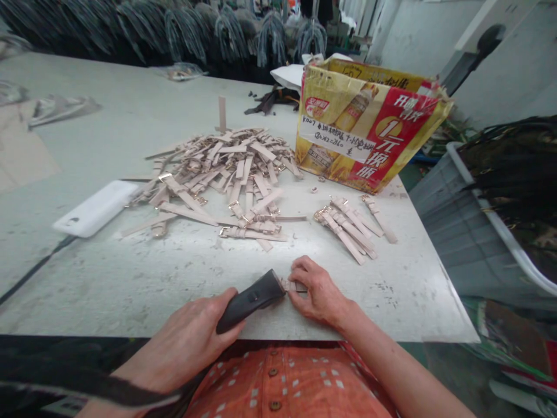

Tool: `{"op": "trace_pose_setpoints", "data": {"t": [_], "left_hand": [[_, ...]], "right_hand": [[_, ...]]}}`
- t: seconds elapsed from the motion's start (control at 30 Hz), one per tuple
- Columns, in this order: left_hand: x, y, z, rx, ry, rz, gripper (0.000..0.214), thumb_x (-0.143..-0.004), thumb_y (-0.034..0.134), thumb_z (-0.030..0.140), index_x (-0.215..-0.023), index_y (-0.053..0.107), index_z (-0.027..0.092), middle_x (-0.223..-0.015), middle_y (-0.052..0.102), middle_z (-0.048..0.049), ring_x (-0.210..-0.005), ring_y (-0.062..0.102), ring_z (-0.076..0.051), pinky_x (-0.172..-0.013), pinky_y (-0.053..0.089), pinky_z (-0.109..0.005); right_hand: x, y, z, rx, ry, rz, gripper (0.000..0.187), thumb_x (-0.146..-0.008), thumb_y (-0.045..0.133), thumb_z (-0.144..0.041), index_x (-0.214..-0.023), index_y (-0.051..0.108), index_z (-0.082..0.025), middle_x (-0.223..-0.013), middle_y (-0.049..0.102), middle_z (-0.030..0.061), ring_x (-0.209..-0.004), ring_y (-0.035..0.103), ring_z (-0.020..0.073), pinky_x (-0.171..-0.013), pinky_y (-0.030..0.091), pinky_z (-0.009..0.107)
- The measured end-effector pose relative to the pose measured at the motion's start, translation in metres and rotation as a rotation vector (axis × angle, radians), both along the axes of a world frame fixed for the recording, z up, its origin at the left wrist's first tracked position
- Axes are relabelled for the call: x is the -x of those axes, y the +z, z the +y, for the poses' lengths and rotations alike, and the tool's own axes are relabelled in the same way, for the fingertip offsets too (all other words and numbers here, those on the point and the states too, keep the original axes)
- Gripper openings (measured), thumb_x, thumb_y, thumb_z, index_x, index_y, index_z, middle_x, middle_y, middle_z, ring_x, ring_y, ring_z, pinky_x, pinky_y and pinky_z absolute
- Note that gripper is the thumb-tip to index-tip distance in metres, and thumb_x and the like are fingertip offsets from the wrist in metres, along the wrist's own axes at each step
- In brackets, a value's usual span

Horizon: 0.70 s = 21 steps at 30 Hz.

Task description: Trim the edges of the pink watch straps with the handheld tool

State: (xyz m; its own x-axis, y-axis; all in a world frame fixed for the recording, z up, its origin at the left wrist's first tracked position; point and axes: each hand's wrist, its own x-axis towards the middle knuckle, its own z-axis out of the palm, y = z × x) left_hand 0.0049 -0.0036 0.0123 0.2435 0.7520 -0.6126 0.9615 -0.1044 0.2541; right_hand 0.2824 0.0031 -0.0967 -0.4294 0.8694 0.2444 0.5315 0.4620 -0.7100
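My left hand [198, 325] is wrapped round a black handheld tool [252, 299], shaped like a hair clipper, near the table's front edge. The tool's wide head points right, at the end of a short beige buckle strap [289, 285]; I cannot tell whether they touch. My right hand [319, 295] pinches that strap against the table, and its fingers hide part of it. Beyond my hands lies a big heap of beige buckle straps [235, 162], with gold-coloured buckles. A smaller group of straps [348, 226] lies to the right of the heap.
A yellow and red cardboard box [335, 136] stands on the table at the back right. At left lies a white block-like device [98, 208] with a black cord. Beyond the table's right edge is a grey bin [474, 215] of dark material. Bundles of dark strips [187, 35] hang behind.
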Motion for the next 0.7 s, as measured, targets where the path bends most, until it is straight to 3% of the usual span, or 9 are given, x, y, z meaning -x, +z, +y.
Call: {"op": "trace_pose_setpoints", "data": {"t": [0.3, 0.57, 0.7], "left_hand": [[0.006, -0.008, -0.002, -0.042, 0.006, -0.037, 0.012, -0.105, 0.06, 0.034, -0.108, 0.07, 0.027, -0.092, 0.087, -0.0032, -0.089, 0.087, -0.027, -0.077, 0.05, -0.032], [0.004, -0.002, -0.001, -0.03, -0.002, -0.059, 0.016, -0.105, 0.057, 0.038, -0.106, 0.068, 0.028, -0.09, 0.086, -0.0033, -0.087, 0.086, -0.027, -0.077, 0.051, -0.033], [0.004, -0.005, -0.001, -0.046, -0.001, -0.053, 0.019, -0.105, 0.056, 0.037, -0.11, 0.07, 0.025, -0.097, 0.088, -0.0078, -0.092, 0.087, -0.03, -0.08, 0.054, -0.034]], "right_hand": [[0.002, 0.012, -0.003, -0.031, 0.046, -0.209, 0.014, -0.101, 0.071, -0.012, -0.106, 0.082, -0.02, -0.106, 0.076, 0.009, -0.098, 0.069, 0.0242, -0.085, 0.053, 0.035], [-0.003, 0.028, 0.0, -0.013, 0.092, -0.377, 0.023, -0.101, 0.071, -0.011, -0.113, 0.087, -0.022, -0.098, 0.072, 0.0064, -0.091, 0.065, 0.0235, -0.081, 0.046, 0.036], [-0.007, 0.023, -0.002, -0.014, 0.072, -0.345, 0.031, -0.103, 0.07, -0.012, -0.127, 0.087, -0.023, -0.103, 0.074, 0.0078, -0.094, 0.065, 0.0246, -0.082, 0.048, 0.036]]}}
